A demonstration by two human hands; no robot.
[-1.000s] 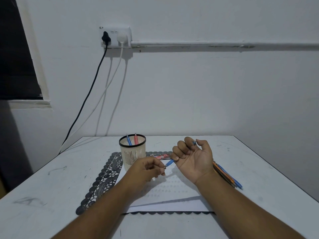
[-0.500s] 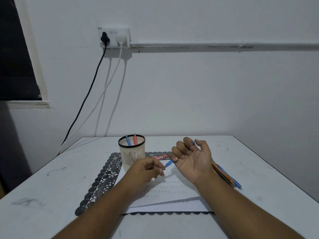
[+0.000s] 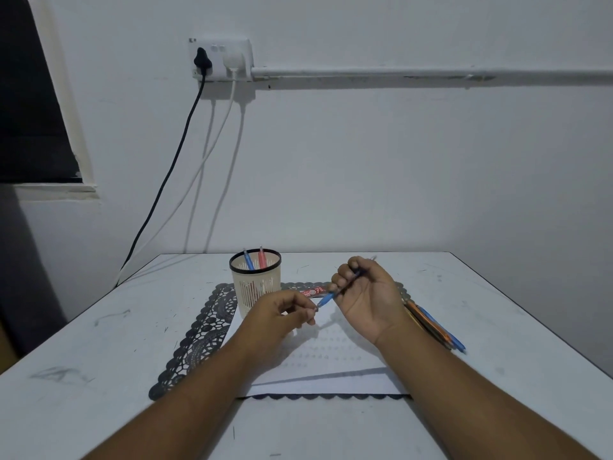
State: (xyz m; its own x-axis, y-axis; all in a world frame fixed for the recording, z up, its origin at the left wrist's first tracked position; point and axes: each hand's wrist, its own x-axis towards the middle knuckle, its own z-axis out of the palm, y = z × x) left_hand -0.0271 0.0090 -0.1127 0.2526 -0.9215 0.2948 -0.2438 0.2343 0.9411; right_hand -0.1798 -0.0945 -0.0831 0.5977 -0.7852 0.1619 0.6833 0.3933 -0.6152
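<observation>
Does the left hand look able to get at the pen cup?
Probably yes: the pen cup stands just beyond the left hand with nothing between, though it first has to let go of the tip of the blue pen that the right hand grips.

The red packet (image 3: 313, 291) on the tabletop (image 3: 99, 327) carried white print — only a "7" was legible, the rest too small.

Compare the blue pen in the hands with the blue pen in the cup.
The held pen slants, gripped by the right hand, left hand pinching its tip; the cup pen stands nearly upright, untouched. The held pen is partly hidden by that hand; the cup pen mostly by the cup. Both are blue.
</observation>
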